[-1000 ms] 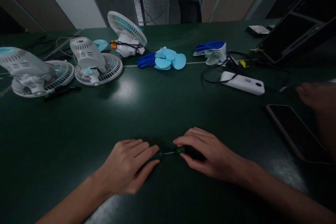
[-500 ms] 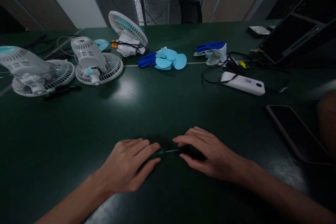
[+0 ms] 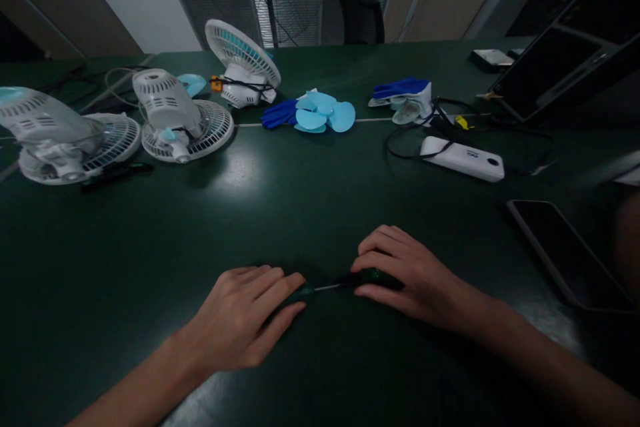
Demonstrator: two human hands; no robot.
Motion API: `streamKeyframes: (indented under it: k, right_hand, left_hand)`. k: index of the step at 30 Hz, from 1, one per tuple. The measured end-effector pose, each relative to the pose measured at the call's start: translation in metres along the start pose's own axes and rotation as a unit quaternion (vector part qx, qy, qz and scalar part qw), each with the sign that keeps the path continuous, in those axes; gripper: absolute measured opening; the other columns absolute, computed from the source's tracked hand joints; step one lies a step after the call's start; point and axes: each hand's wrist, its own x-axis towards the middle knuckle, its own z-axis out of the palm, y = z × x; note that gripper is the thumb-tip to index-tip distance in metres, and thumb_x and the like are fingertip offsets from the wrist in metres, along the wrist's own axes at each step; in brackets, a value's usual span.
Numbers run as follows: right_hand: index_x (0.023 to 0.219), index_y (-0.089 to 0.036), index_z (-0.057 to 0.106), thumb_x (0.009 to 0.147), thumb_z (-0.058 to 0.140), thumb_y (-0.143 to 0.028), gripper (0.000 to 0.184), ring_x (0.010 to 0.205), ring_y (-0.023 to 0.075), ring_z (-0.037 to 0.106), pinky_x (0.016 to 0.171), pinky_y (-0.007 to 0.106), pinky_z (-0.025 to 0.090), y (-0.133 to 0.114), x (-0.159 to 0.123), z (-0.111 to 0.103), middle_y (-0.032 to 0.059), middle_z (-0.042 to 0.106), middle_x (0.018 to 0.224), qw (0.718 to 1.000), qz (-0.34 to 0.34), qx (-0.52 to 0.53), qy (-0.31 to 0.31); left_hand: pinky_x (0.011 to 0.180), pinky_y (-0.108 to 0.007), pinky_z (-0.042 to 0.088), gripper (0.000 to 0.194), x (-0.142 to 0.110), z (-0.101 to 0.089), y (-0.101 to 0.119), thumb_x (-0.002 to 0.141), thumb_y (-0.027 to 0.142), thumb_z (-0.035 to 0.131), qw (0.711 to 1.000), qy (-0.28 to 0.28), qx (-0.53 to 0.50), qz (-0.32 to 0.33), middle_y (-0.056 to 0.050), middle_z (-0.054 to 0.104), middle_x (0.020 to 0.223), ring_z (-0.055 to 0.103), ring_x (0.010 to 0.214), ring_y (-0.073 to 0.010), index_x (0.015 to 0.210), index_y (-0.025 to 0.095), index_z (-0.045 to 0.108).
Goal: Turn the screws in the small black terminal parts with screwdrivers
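Observation:
Low over the green tabletop, my left hand (image 3: 255,313) is closed around the dark green handle of a screwdriver (image 3: 303,291). Its thin metal shaft points right, toward my right hand (image 3: 400,277). That hand curls its fingers and thumb round a dark green and black handle-like piece (image 3: 377,277), partly hidden by the palm. The shaft's far end meets the black tip of this piece; whether it goes inside is too dark to tell.
White fans (image 3: 175,113) stand and lie at the back left, near a dark tool (image 3: 115,175). Light-blue fan blades (image 3: 325,112) rest on a blue glove (image 3: 279,113). More gloves (image 3: 405,97), a white power bank (image 3: 463,159) with a cable, and a phone (image 3: 565,253) are on the right.
My right hand has shifted slightly right and up along the dark green piece, so more of it shows. The left hand and the screwdriver have stayed almost still.

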Motion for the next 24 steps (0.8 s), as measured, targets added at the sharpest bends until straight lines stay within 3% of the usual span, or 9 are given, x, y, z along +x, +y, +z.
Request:
streamKeyframes:
  k: [3, 9, 17, 21, 24]
  right_hand:
    - [0.109, -0.025, 0.067, 0.094, 0.066, -0.035, 0.018, 0.102, 0.0207, 0.057, 0.082, 0.036, 0.047, 0.004, -0.004, -0.005, 0.0059, 0.064, 0.111, 1.0, -0.001, 0.003, -0.003]
    - [0.112, -0.026, 0.067, 0.095, 0.065, -0.036, 0.02, 0.104, 0.022, 0.06, 0.087, 0.04, 0.051, 0.03, -0.017, -0.019, 0.0062, 0.064, 0.113, 0.999, 0.052, -0.005, -0.01]
    - [0.112, -0.021, 0.067, 0.094, 0.065, -0.041, 0.027, 0.1, 0.0254, 0.064, 0.08, 0.04, 0.053, 0.105, -0.044, -0.05, 0.0115, 0.067, 0.109, 0.974, 0.149, -0.095, 0.143]
    - [0.111, -0.014, 0.068, 0.098, 0.057, -0.045, 0.035, 0.094, 0.0229, 0.065, 0.077, 0.037, 0.051, 0.123, -0.055, -0.061, 0.0164, 0.069, 0.108, 0.94, 0.223, -0.165, 0.198]
    - [0.106, -0.014, 0.07, 0.095, 0.056, -0.058, 0.047, 0.089, 0.0227, 0.066, 0.076, 0.037, 0.051, 0.133, -0.059, -0.059, 0.0139, 0.071, 0.105, 0.918, 0.253, -0.199, 0.231]
  left_hand:
    - [0.057, -0.03, 0.056, 0.025, 0.001, 0.001, 0.001, 0.099, 0.025, 0.052, 1.0, 0.002, -0.005, 0.002, -0.005, 0.071, 0.087, 0.067, 0.069, -0.0168, 0.119, 0.013, 0.061]
    - [0.058, -0.029, 0.055, 0.024, 0.002, -0.001, 0.0, 0.1, 0.024, 0.052, 1.0, -0.001, -0.008, 0.003, -0.006, 0.071, 0.088, 0.068, 0.07, -0.0167, 0.119, 0.013, 0.061]
    - [0.055, -0.029, 0.053, 0.025, 0.0, -0.002, 0.0, 0.1, 0.024, 0.051, 1.0, -0.001, -0.02, 0.002, -0.005, 0.069, 0.086, 0.065, 0.068, -0.0162, 0.121, 0.012, 0.06]
    - [0.056, -0.03, 0.053, 0.026, 0.0, -0.001, 0.0, 0.1, 0.024, 0.053, 1.0, -0.001, -0.02, 0.005, -0.005, 0.07, 0.088, 0.066, 0.069, -0.0167, 0.122, 0.013, 0.059]
    - [0.058, -0.031, 0.055, 0.026, -0.001, 0.0, 0.0, 0.1, 0.025, 0.052, 1.0, 0.001, -0.015, 0.006, -0.005, 0.071, 0.09, 0.067, 0.071, -0.0173, 0.123, 0.013, 0.059]
